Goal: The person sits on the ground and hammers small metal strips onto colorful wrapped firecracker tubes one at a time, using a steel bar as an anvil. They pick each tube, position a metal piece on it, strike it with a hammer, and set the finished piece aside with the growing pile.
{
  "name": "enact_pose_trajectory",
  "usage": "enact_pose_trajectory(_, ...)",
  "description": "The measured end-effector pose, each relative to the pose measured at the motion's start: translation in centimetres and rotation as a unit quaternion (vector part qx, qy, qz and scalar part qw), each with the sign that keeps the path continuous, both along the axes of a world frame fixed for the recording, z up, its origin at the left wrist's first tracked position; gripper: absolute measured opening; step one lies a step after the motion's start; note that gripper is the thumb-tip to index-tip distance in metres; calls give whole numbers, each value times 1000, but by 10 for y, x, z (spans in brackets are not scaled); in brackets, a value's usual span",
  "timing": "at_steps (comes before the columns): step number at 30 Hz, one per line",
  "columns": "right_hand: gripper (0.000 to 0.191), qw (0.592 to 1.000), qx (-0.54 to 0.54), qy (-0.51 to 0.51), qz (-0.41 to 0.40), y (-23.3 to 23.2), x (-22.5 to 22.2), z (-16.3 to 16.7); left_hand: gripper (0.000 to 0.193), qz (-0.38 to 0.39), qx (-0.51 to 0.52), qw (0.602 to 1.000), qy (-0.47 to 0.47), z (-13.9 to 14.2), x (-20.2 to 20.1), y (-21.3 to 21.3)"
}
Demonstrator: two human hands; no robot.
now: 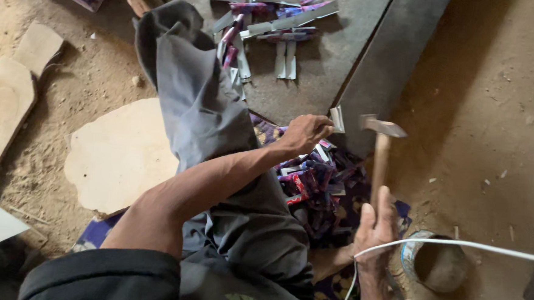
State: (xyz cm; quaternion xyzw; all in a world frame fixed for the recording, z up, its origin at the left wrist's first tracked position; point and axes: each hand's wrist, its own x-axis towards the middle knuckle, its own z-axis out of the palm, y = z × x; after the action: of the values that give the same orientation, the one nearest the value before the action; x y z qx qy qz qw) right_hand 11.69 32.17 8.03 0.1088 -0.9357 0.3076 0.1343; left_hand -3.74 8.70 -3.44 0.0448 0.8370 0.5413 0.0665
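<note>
Under left hand, perhaps metal strip.

Head view, steeply downward (close overhead)

My left hand holds a metal strip against the slab edge; my right hand raises the hammer just right of it; cut strips lie between.

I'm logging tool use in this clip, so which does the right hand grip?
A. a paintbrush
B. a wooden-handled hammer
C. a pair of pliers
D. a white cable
B: the right hand wraps the lower end of a wooden handle topped by a metal head, a hammer, raised near the small metal strip pinched by the left hand.
</note>
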Motion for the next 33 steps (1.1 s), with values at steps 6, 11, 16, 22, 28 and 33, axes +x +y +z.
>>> enact_pose_trajectory(6, 57, 931, -203, -280, -115, 4, -17, -35, 33, 34, 51, 997, 42, -11, -10, 4)
enact_pose_trajectory(11, 44, 957, -181, -216, -66, 5, -43, -60, 29, -49, 374, 921, -98, 9, -10, -2)
enact_pose_trajectory(16, 46, 911, -317, -244, -97, 9, -72, -32, 20, -120, 454, 863, -188, 35, 2, 1)
enact_pose_trajectory(22, 38, 766, -558, -318, -5, -19, -102, -13, 27, -208, 280, 934, -76, 64, 8, -4)
enact_pose_trajectory(28, 40, 737, -565, -370, -35, -24, -105, -10, 35, -267, 186, 945, 35, 79, 12, -12)
enact_pose_trajectory(33, 24, 865, -432, -254, -23, -26, -104, -17, 26, -231, 87, 958, 143, 82, 20, -5)
